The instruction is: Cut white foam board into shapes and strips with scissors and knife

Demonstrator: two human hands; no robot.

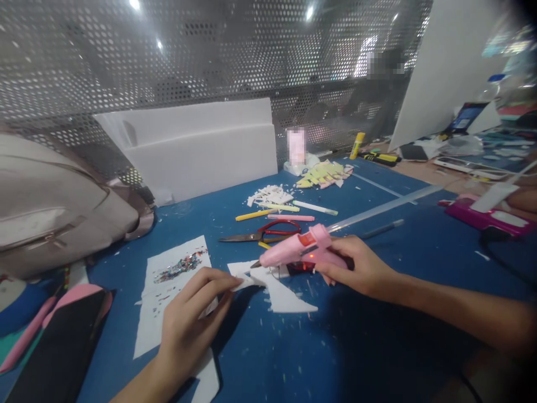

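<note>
My right hand (356, 263) is wrapped round the handle of a pink hot glue gun (289, 250), with a long clear glue stick (386, 207) out of its back. The gun's nozzle points left and meets a white cut foam piece (287, 291), or hovers just over it; which, I cannot tell. My left hand (199, 305) pinches the narrow left end of that piece between thumb and fingers. Under the left wrist lies another white piece (207, 375). Red-handled scissors (260, 232) rest behind the gun.
White paper (146, 324) with small colourful bits lies left, beside a black phone-like slab (62, 347). Farther back are markers (291, 218), white scraps (271, 196) and yellow scraps (323, 173). A beige bag (62, 196), foam boards (205, 157) and a magenta power strip (486, 215) border the blue table.
</note>
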